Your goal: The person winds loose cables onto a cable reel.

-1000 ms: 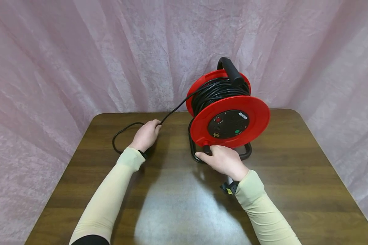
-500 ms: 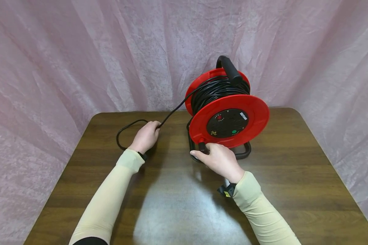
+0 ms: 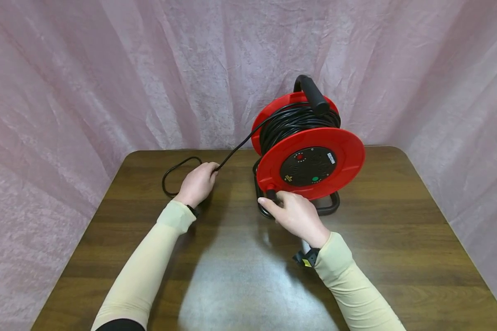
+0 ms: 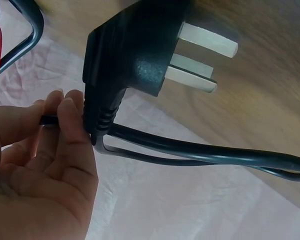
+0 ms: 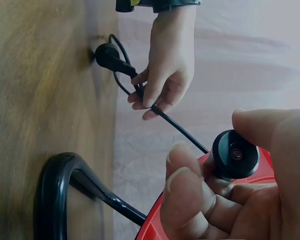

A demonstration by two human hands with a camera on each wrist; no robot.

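A red cable reel (image 3: 349, 156) wound with black cable (image 3: 296, 120) stands at the back right of centre in the head view. Its small black crank knob (image 5: 236, 154) sits between the thumb and curled fingers of my right hand (image 3: 300, 215). Left of the reel, my left hand (image 3: 197, 185) pinches the cable's free run, which slopes taut up to the drum. In the left wrist view, a black plug (image 4: 135, 50) with pale metal prongs hangs right beside the fingertips, and a loop of cable (image 4: 205, 150) trails off to the right.
The reel's black tube stand (image 3: 329, 209) rests on the wooden table (image 3: 397, 239), and a black carry handle (image 3: 312, 94) arches over the drum. Behind the table hangs a pink curtain (image 3: 190, 78).
The reel has turned clockwise a little, its knob shifting left and up with my right hand. The cable loop beyond my left hand has shrunk and drawn to the right; that hand stays nearly still.
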